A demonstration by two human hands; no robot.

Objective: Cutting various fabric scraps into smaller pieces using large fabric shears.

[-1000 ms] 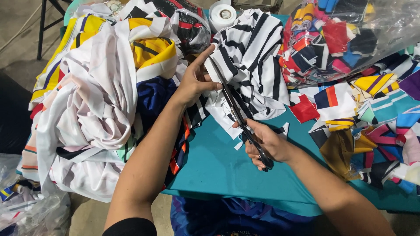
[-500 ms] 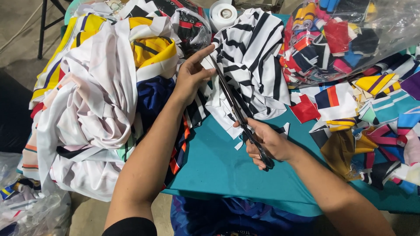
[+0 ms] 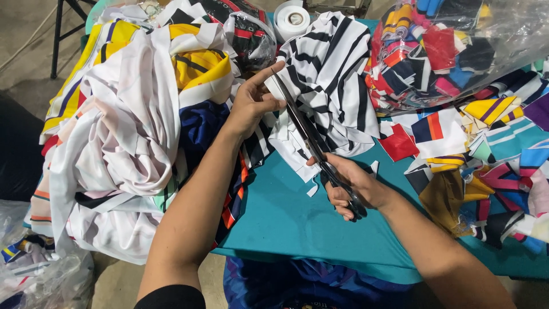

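My left hand (image 3: pixel 254 100) pinches the edge of a black-and-white striped fabric piece (image 3: pixel 334 74) and holds it up off the teal table (image 3: pixel 286 223). My right hand (image 3: pixel 351 183) grips the handles of long black scissors (image 3: pixel 311 140). The blades run up along the fabric's left edge, their tips close to my left fingers. A small white offcut (image 3: pixel 313 189) lies on the table beside my right hand.
A big heap of white, yellow and blue fabric (image 3: pixel 131 131) fills the left side. A clear bag of coloured scraps (image 3: pixel 452 46) and loose coloured pieces (image 3: pixel 492 154) lie at the right. A white tape roll (image 3: pixel 291 17) stands at the back. More blue cloth (image 3: pixel 297 286) sits below the table.
The scissors have advanced up along the striped fabric's edge toward my left fingers. Both hands stay in almost the same place.
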